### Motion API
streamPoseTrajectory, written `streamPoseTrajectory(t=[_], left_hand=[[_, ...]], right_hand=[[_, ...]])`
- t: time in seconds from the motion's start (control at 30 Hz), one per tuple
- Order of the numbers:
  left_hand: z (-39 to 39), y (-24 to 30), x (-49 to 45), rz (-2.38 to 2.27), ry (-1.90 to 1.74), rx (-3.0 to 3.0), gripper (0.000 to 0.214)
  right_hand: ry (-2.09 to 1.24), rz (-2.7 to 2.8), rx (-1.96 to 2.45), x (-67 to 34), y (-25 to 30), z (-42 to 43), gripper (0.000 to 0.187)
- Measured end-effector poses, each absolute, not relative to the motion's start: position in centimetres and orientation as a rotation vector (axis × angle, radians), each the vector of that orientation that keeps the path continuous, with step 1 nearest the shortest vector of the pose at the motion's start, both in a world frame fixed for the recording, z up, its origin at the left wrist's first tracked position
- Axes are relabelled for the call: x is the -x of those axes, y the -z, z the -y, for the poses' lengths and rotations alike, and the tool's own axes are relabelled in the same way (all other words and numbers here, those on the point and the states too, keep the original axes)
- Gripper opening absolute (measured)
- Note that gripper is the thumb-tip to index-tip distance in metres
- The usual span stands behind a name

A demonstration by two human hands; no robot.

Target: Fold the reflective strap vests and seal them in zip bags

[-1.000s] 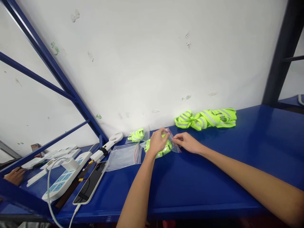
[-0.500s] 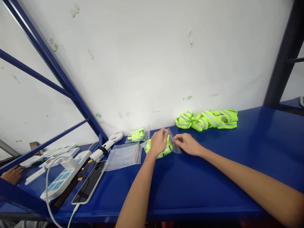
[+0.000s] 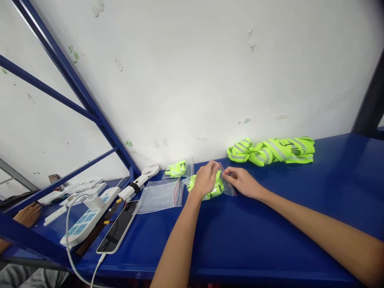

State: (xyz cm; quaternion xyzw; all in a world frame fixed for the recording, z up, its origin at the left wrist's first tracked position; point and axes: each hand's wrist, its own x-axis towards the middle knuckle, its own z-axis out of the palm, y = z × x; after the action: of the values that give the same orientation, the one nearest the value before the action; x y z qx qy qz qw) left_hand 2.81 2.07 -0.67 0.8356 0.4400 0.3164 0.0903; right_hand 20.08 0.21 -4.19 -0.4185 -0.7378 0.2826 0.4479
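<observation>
Taking the filled bag (image 3: 216,189) as my landmark, I see it resting on the worktop (image 3: 270,244), clear plastic with neon-yellow strap (image 3: 219,184) inside. Nearest to me, left of it, lies a phone (image 3: 118,230) on a white cable (image 3: 101,260); well left of it, past the phone, is a power strip (image 3: 90,219) with blue sockets. At the filled bag itself, my left hand (image 3: 207,178) lies over its top, grip closed on it with fingertips near the red-lined edge. My right hand (image 3: 243,182) comes in from its right side, grip pinching that edge between thumb and fingers. Just left of it is a flat clear bag (image 3: 159,197). Farther off and left of it sit a handheld fan (image 3: 150,171) and a second strap bag (image 3: 177,169). Beyond it to the right, a striped neon bundle (image 3: 274,151) lies along the wall (image 3: 186,80).
</observation>
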Motion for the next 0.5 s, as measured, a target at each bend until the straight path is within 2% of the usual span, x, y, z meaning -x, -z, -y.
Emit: streamPoseTrajectory(t=[0.5], left_hand=[[-1.9, -0.1, -3.3, -1.391, -0.839, -2.664, 0.026]], right_hand=[[-0.723, 1.621, 0.947, -18.2, 4.9, -0.7, 0.026]])
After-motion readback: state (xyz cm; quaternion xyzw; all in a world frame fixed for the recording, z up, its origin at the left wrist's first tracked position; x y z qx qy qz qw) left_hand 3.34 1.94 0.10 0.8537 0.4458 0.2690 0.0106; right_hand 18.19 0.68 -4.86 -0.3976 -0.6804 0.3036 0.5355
